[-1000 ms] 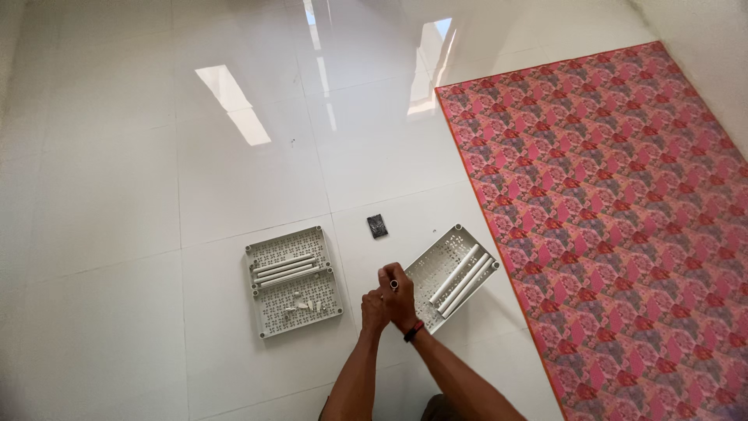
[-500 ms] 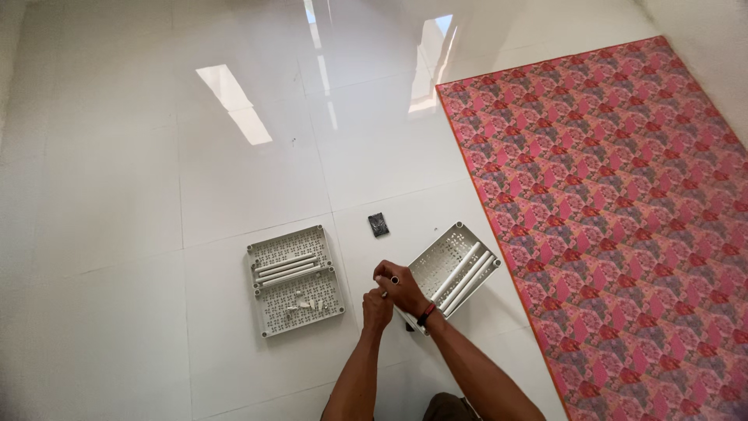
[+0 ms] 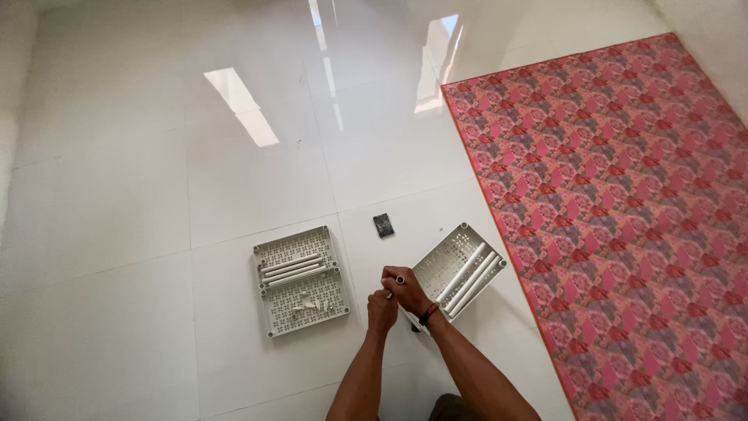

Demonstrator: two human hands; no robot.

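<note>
Both hands met over glossy white floor tiles [image 3: 140, 195], between two trays. Left hand [image 3: 381, 310] was curled into a fist; right hand [image 3: 405, 288], ringed, with a dark wristband, pinched a tiny white piece, too small to identify. Right square perforated grey plastic tray [image 3: 460, 269] held white tubes, touching right hand. Left matching perforated tray [image 3: 300, 281] sat nearby. Small black square [image 3: 382, 225] lay beyond. Red patterned woven mat [image 3: 623, 218] lay right.

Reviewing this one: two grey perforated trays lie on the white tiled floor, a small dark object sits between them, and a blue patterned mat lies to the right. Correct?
Not quite: the mat is red and pink, not blue, as the head view shows. The two grey perforated trays do lie on the white tiled floor, with the small dark object between them.
</note>
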